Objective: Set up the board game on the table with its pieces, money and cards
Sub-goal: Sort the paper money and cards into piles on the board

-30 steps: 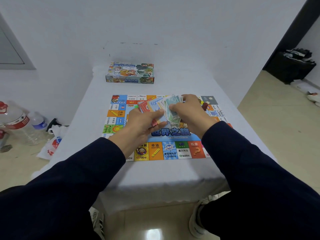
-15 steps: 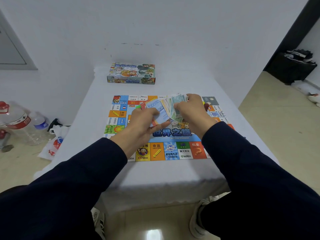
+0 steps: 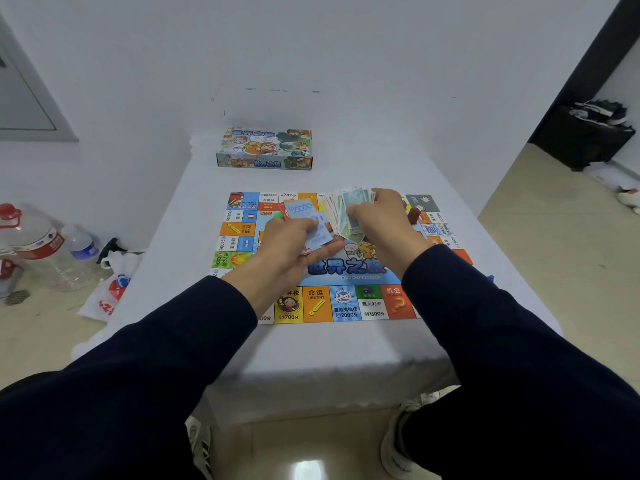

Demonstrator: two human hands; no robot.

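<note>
A colourful game board lies flat on the white table. Above its middle, my left hand grips a small stack of play money with a light blue note on top. My right hand pinches a fanned bundle of greenish and yellowish notes just to the right. The two bundles sit close together, slightly apart. A small dark red game piece stands on the board beside my right hand. The game box rests at the table's far end.
Plastic water bottles and a white plastic bag lie on the floor left of the table. A dark cabinet stands at the far right. My shoes show under the table's near edge.
The blue note has shifted left into my left hand's stack, away from the fan held by my right hand. Both hands stayed over the board's middle.
</note>
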